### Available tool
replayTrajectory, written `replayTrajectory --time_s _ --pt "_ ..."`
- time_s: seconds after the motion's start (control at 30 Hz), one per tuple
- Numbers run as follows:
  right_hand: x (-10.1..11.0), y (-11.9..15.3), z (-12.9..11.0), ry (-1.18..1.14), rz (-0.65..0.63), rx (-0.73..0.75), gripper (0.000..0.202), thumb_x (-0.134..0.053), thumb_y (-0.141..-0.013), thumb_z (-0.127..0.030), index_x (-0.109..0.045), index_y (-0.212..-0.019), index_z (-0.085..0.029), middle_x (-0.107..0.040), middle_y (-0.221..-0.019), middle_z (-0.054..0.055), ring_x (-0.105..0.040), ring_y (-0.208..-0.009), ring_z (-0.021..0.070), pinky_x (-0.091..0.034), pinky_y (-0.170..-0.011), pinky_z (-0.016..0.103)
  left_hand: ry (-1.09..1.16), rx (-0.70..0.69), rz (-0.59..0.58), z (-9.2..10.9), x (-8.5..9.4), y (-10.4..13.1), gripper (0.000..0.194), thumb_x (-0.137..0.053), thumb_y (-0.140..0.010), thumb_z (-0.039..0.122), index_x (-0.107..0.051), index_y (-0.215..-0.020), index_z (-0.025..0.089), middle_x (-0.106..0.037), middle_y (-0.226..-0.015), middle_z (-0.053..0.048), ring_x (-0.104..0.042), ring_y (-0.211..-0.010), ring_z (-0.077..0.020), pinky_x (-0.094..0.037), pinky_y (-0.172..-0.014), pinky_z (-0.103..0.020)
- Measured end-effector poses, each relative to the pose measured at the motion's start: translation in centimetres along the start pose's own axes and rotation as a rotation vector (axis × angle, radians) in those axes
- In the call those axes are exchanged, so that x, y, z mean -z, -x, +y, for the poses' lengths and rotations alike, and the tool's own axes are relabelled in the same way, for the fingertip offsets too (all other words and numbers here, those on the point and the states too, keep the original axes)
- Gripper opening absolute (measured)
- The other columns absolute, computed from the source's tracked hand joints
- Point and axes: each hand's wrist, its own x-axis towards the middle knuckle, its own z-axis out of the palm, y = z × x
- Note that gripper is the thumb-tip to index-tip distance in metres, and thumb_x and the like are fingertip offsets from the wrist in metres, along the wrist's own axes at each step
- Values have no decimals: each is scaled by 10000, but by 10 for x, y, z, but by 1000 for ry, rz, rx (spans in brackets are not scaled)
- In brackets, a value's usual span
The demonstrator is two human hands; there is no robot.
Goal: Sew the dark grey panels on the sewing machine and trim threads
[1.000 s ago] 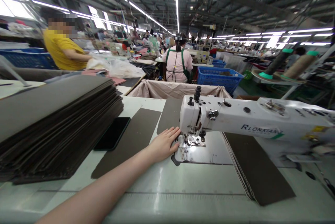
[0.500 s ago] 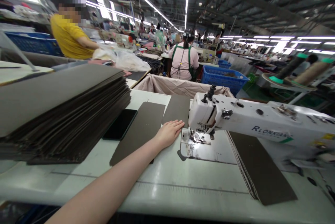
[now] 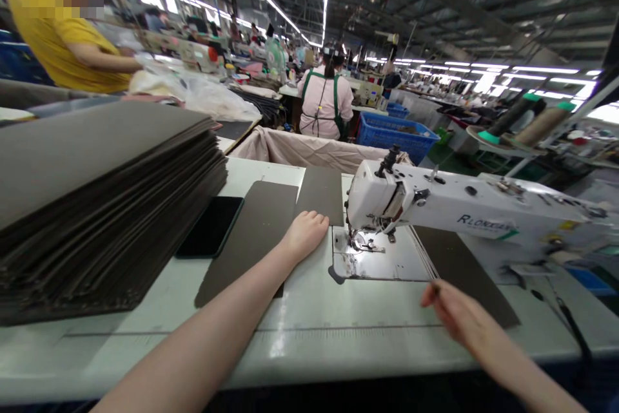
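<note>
My left hand (image 3: 307, 234) rests with its fingers laid over the near part of a grey-brown panel (image 3: 320, 191), just left of the sewing machine's needle plate (image 3: 394, 258). Another panel (image 3: 258, 223) lies left of it, partly under my forearm. My right hand (image 3: 459, 316) is closed, fingertips together, by the left edge of the panel stack (image 3: 478, 271) right of the needle area. A small dark thing shows between its fingertips, too small to name. Under the white sewing machine head (image 3: 380, 197), the presser foot area holds no panel.
A tall stack of grey panels (image 3: 106, 142) stands at the left, with a black phone (image 3: 210, 226) beside it. Behind the table are a cloth-lined bin (image 3: 309, 149) and a blue crate (image 3: 396, 133). Two people sit farther back, one in yellow, one in pink.
My right hand has come into view at the lower right, beside the panel stack. My left hand stays on the panel, its fingers more bent. The view has shifted to the right.
</note>
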Motion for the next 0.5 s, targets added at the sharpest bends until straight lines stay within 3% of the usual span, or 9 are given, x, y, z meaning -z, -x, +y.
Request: replayTrajectory --time_s 0.07,0.13,0.2,0.27,0.37,0.5 --pt "-53 -16 3 -328 -160 -101 529 -363 -921 -677 -551 -908 -183 -278 -637 -62 -187 -477 64 -216 -432 199 -17 34 7 3 2 1 170 -580 -929 235 -611 -1053 123 -648 -983 -51 -641 -843 -169 -550 -758 -357" --pt "-98 -29 2 -554 -230 -132 459 -428 -923 -631 -542 -932 -186 -300 -662 -63 -187 -475 58 -203 -407 186 -19 60 32 6 6 1 177 -548 -942 212 -589 -1088 121 -639 -1025 -66 -644 -776 -151 -555 -680 -312" --pt "-128 -40 -2 -734 -253 -167 392 -482 -930 -565 -538 -950 -177 -320 -667 -65 -214 -471 52 -199 -397 175 -3 64 71 8 11 2 196 -496 -956 191 -564 -1128 127 -612 -1122 -98 -658 -762 -150 -552 -642 -281" --pt "-143 -51 -7 -929 -266 -238 354 -469 -958 -508 -530 -946 -160 -320 -650 -71 -223 -455 45 -192 -391 171 28 49 110 9 14 3 209 -460 -961 194 -552 -1142 144 -562 -1244 -124 -678 -827 -163 -555 -665 -262" --pt "-153 -67 -15 -1196 -271 -342 347 -379 -1009 -450 -514 -937 -139 -351 -636 -70 -245 -424 34 -203 -386 167 80 38 155 7 13 2 237 -442 -954 167 -546 -1166 167 -485 -1386 -120 -641 -1066 -190 -544 -833 -252" --pt "-164 -85 -28 -1399 -216 -417 386 -294 -1039 -421 -499 -896 -127 -352 -595 -72 -274 -398 29 -217 -379 150 121 79 172 3 5 1 424 -400 -937 85 -462 -1345 186 -450 -1453 -133 -573 -1207 -217 -516 -937 -299"
